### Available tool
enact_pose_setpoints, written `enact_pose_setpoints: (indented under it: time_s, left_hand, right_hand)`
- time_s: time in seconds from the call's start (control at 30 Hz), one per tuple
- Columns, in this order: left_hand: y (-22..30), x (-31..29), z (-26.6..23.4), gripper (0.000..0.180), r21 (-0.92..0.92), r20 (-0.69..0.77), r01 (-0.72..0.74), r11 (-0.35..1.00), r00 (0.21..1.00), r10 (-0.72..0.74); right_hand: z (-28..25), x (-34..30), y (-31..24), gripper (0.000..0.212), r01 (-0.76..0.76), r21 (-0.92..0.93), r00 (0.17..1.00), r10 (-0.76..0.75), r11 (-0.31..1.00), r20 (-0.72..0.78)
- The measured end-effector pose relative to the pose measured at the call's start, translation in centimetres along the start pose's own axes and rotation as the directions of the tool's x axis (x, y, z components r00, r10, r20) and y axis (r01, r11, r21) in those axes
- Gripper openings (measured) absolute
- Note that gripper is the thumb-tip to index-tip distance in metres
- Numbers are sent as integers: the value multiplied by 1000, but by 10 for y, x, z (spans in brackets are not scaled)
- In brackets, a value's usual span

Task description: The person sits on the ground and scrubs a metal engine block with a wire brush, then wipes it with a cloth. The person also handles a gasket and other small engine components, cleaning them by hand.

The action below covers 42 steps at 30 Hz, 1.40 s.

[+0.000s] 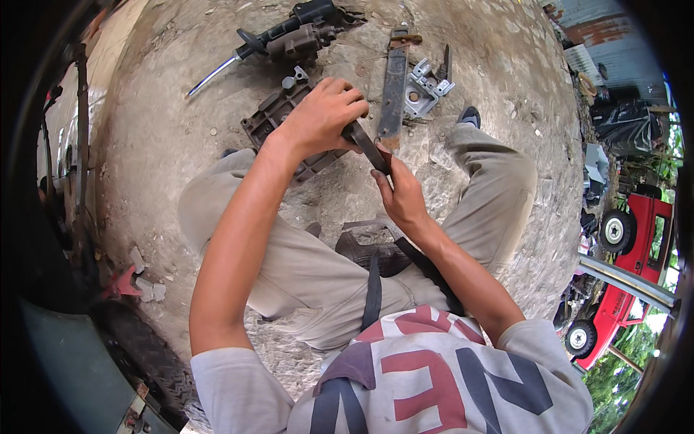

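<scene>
A short dark flat bar (370, 150), perhaps metal or rubber, slants between my hands. My left hand (325, 117) is closed around its upper end, and the fingers hide that end. The lower end is pinched between the thumb and fingers of my right hand (403, 194). Beneath and beside my left hand lies a grimy cast metal housing (264, 119) with a bolt-like knob on top. My left forearm and hand cover part of this housing.
Beyond it lie a shock absorber (271, 36) and a brown cylindrical part (300, 45). A long flat metal bar (394, 90) and a silver bracket (425, 90) rest farther right. A tyre (148, 347) stands at lower left. A red vehicle (640, 246) is at far right.
</scene>
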State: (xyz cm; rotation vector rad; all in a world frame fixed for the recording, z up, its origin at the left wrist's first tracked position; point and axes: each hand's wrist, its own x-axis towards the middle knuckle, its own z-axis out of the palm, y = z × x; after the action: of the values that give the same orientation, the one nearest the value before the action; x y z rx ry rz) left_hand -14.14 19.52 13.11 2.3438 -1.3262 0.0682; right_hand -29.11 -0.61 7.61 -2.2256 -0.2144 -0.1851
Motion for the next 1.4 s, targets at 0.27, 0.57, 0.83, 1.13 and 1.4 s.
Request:
enact_pose_setpoints:
  time_s: [0.27,0.57,0.83,1.13,1.4]
  left_hand:
    - [-35,-11,-10,99,215,35,366,905,923,-382]
    - [-37,-13,-49,61,-61,220,585,809,798,-561]
    - [-32,-3,-61,61,0,295,618,786,751,-591]
    - [-35,0,-43,73,78,105,674,734,727,-679]
    - [-67,-11,-31,77,-72,160,616,784,783,-601]
  right_hand:
    - [11,59,-44,46,-105,-171,993,114,980,42]
    - [11,78,-39,41,-46,-18,997,47,999,57]
    - [25,96,-39,55,289,-368,955,-292,884,47]
    - [15,91,-34,57,367,-576,929,-326,731,177]
    - [19,85,-40,58,369,-593,929,-299,716,218]
